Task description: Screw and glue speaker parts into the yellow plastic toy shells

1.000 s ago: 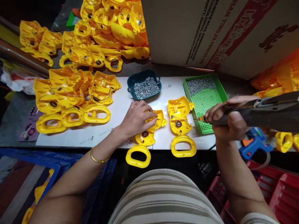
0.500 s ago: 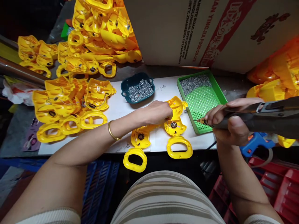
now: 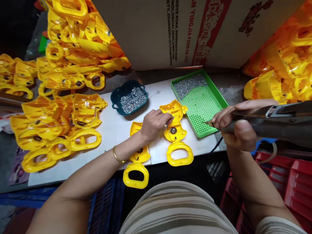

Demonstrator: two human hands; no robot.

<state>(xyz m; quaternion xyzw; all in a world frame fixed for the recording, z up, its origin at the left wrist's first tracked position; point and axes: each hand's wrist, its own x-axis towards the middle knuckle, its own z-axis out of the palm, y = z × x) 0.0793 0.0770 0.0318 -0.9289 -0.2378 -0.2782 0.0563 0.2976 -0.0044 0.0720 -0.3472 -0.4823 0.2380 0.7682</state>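
Yellow shell (image 3: 174, 122) near the table's (image 3: 109, 126) front edge: left hand (image 3: 153, 125) pins it. Right hand (image 3: 237, 125) grips the screwdriver (image 3: 268, 122); I'd keep its tip upright over the screw tray (image 3: 202, 107).

Before you on the counter (image 3: 117, 117):
- yellow plastic shells with loop handles, laid out singly: two (image 3: 175, 131) (image 3: 136, 162)
- dark teal plastic bowl of small silver screws: one (image 3: 129, 97)
- green perforated plastic tray with screws: one (image 3: 198, 102)
- printed cardboard box: one (image 3: 170, 32)
- heaped yellow shells at left: too many for you to count (image 3: 60, 107)
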